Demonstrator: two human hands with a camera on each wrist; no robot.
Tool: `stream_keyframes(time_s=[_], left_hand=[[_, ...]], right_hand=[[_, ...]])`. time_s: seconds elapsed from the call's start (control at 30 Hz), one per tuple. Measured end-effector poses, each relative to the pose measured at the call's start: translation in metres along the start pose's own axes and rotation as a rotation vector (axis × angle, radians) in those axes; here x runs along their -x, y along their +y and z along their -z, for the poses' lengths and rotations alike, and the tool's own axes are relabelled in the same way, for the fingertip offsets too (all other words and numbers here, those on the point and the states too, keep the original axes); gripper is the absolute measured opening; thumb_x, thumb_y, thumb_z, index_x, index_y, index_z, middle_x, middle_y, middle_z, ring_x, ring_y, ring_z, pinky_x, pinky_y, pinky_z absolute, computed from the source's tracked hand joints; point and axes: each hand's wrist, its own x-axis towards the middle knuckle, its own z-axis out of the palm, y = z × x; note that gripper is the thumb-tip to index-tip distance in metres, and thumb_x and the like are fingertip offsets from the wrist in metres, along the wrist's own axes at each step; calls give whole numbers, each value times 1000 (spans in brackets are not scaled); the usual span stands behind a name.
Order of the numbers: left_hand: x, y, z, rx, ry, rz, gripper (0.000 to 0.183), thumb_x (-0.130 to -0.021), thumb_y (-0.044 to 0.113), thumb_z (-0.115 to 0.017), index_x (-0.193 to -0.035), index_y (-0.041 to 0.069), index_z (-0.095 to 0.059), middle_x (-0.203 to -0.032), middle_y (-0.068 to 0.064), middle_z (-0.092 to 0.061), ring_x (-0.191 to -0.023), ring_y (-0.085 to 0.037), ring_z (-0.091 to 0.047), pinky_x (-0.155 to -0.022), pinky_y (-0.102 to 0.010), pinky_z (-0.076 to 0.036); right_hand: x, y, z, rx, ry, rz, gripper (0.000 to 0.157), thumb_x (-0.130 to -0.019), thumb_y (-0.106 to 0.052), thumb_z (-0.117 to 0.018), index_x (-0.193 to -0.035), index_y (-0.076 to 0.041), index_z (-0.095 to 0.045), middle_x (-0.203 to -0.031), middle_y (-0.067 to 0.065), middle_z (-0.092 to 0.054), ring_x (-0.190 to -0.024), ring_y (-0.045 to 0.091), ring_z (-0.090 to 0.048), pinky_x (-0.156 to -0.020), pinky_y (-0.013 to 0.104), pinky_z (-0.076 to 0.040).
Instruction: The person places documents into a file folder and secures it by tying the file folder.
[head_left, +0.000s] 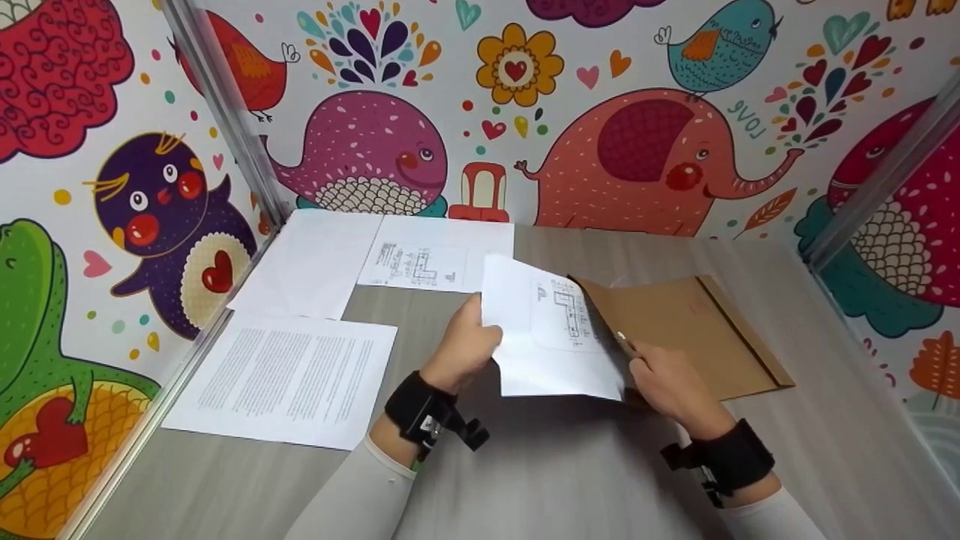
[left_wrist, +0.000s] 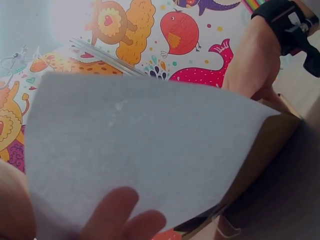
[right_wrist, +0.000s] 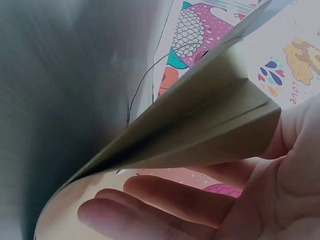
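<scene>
My left hand (head_left: pixel 463 343) pinches a white sheet (head_left: pixel 521 360) by its left edge, thumb on top; a line drawing is printed on its upper face. In the left wrist view, fingertips (left_wrist: pixel 117 212) lie against the sheet's plain side. The sheet's right end meets the mouth of a brown kraft document envelope (head_left: pixel 675 315). My right hand (head_left: pixel 675 382) holds that envelope at its open edge. The right wrist view shows the envelope's folded side gusset (right_wrist: pixel 215 115) spread apart, with a thin string (right_wrist: pixel 142 80) hanging loose near it.
A blank sheet (head_left: pixel 315 259) and a sheet with a drawing (head_left: pixel 450 251) lie side by side at the back left of the table (head_left: pixel 525 487). In front of them lies a text-printed page (head_left: pixel 285 379). Patterned walls (head_left: pixel 480 97) stand at the back and sides.
</scene>
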Motion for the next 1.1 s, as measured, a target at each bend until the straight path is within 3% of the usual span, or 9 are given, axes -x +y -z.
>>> stream_keyframes(time_s=[0.1,0.17,0.3,0.37,0.43,0.57,0.7,0.8,1.1], left_hand=[[-1,1,2,-17,13,-3,62,-76,-16,-38,-137,-4,-43,-124,-21,-61,-113,-30,-62,-90,-34,-52],[-2,0,2,-21,26,-3,60,-76,-16,-38,-135,-5,-44,-123,-21,-62,-111,-30,-62,-89,-33,-52],[-1,-3,-3,-58,42,-8,58,-76,-14,-40,-133,-5,-46,-122,-22,-63,-109,-29,-62,-90,-34,-52],[1,-5,-9,-120,41,-15,54,-78,-12,-42,-132,-5,-47,-121,-21,-63,-108,-28,-62,-92,-35,-51],[2,-8,-15,-192,36,-22,52,-79,-10,-44,-130,-5,-49,-120,-20,-64,-106,-26,-61,-93,-36,-50],[4,-13,-23,-271,38,-26,49,-81,-7,-45,-130,-4,-49,-118,-18,-63,-104,-24,-59,-95,-38,-49],[4,-19,-29,-259,70,-14,50,-81,-6,-45,-131,-4,-49,-119,-17,-63,-106,-25,-60,-98,-40,-48],[3,-25,-33,-223,96,4,49,-82,-6,-45,-131,-4,-49,-120,-18,-63,-107,-25,-60,-98,-40,-49],[0,-32,-38,-180,151,61,49,-84,-7,-44,-132,-1,-48,-120,-15,-64,-108,-21,-61,-98,-36,-49]], right_hand=[[0,-1,0,6,6,10,46,-95,-14,-39,-134,1,-58,-118,19,-67,-94,29,-58,-83,47,-47],[0,-2,-1,6,14,15,39,-94,-13,-41,-123,0,-63,-105,17,-68,-87,27,-57,-77,43,-48],[0,-7,-4,3,4,-25,39,-90,-13,-47,-124,-2,-64,-93,12,-64,-76,23,-52,-63,32,-40],[1,-9,-6,10,-16,-61,47,-90,-12,-49,-134,-1,-59,-103,17,-66,-80,25,-54,-64,33,-42],[0,-10,-7,43,-11,-76,53,-90,-10,-51,-141,-1,-53,-124,21,-66,-96,31,-60,-74,40,-51],[-7,-10,-7,146,60,-50,49,-87,-4,-57,-136,3,-57,-129,27,-64,-109,40,-64,-88,54,-53],[-16,-4,-11,253,159,9,39,-87,0,-55,-124,7,-63,-112,30,-69,-90,42,-68,-72,53,-54],[-19,1,-14,294,205,25,40,-90,0,-49,-126,11,-60,-98,32,-69,-76,42,-67,-60,51,-53],[-20,9,-15,246,260,42,43,-90,4,-46,-131,16,-51,-88,36,-65,-75,48,-66,-59,54,-52]])
